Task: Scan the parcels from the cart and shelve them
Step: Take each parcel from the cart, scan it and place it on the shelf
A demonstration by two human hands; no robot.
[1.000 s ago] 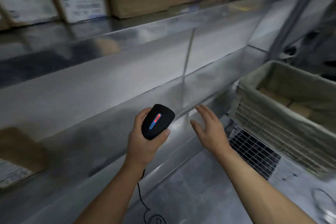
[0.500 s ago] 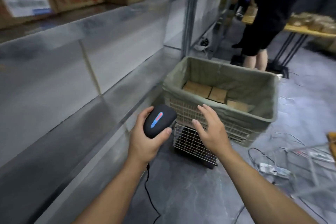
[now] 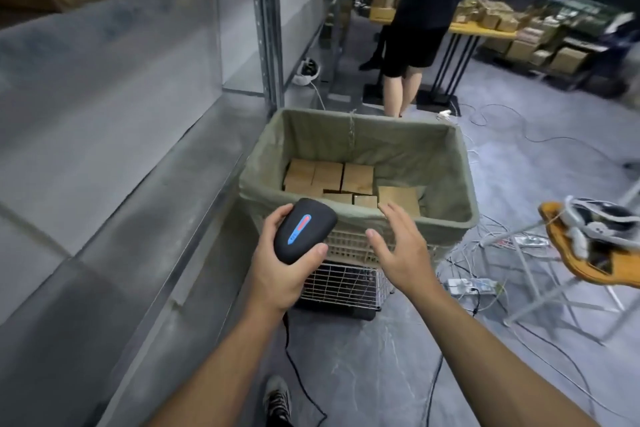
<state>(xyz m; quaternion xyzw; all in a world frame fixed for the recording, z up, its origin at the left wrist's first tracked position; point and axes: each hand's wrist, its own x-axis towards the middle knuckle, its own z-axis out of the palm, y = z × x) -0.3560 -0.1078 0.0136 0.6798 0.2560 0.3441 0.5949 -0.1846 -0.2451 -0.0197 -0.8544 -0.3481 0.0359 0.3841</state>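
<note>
The brown cardboard parcels (image 3: 349,180) lie packed side by side in the bottom of the cart (image 3: 462,184), a wire basket lined with green cloth. Above the cart's near rim the right hand (image 3: 401,250) hovers with fingers straight and slightly spread, holding nothing and touching nothing. Just left of it, in front of the cart's near left corner, the left hand (image 3: 277,274) grips a black scanner (image 3: 304,230), fingers and thumb wrapped round its body, its red and blue light strip facing up. The scanner's black cord (image 3: 294,367) runs down to the floor in front of the cart. Metal shelves (image 3: 138,166) run along the cart's left side. Beyond the cart's far side a person in dark clothes (image 3: 426,10) stands at a yellow table (image 3: 485,32) piled with boxes. To the cart's right, white cables (image 3: 467,288) lie tangled on the floor.
</note>
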